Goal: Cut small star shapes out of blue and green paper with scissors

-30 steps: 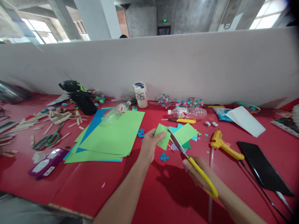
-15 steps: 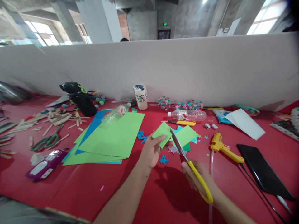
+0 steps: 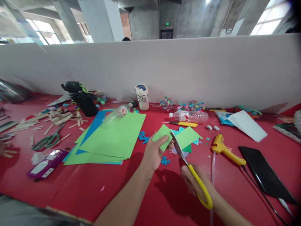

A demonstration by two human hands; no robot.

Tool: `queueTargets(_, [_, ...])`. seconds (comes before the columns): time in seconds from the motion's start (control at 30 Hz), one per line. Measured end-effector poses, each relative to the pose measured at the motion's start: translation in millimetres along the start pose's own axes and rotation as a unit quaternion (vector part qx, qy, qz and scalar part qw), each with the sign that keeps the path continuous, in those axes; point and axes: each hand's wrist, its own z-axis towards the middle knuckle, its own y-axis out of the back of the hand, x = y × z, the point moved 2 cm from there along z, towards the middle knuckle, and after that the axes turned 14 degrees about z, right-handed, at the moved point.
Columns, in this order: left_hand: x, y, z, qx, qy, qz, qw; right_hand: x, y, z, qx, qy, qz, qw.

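My left hand [image 3: 154, 152] pinches a small piece of light green paper [image 3: 162, 136] above the table, thumb on its face. Yellow-handled scissors [image 3: 199, 185] are gripped in my right hand [image 3: 191, 179], their blades pointing up and left. The blade tips meet the right edge of the green piece; whether they cut into it I cannot tell. Behind the blades lies another light green paper piece [image 3: 187, 135] over blue and darker green scraps. Small blue paper stars [image 3: 165, 161] rest on the table just below my left hand.
Large green sheets [image 3: 113, 138] lie to the left, a clear plastic bottle [image 3: 117, 114] on them. A yellow glue gun [image 3: 227, 150] and a black tablet [image 3: 265, 174] are at right. Green scissors [image 3: 48, 141] and wooden sticks lie far left, near part of another person's hand [image 3: 2, 147].
The green piece in my left hand has turned slightly and looks narrower. My right hand and the scissors have shifted a little left. Another person's hand has appeared at the left edge.
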Motion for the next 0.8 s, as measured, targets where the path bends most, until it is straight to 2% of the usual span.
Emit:
queueTargets(0.2, [8,-5.4,-2,-0.012,0.030,-0.020,0.999,-3,-1,-1,0.014,0.000,0.014,1.000])
queueTargets(0.43, [13,-10.2,-4,-0.058,0.001,-0.043,0.997,-4,1,-2,0.008,0.009,0.000,1.000])
queueTargets(0.8, [27,-16.4,-8,-0.052,-0.006,-0.044,0.998,-3,0,-3,0.012,-0.016,0.015,1.000])
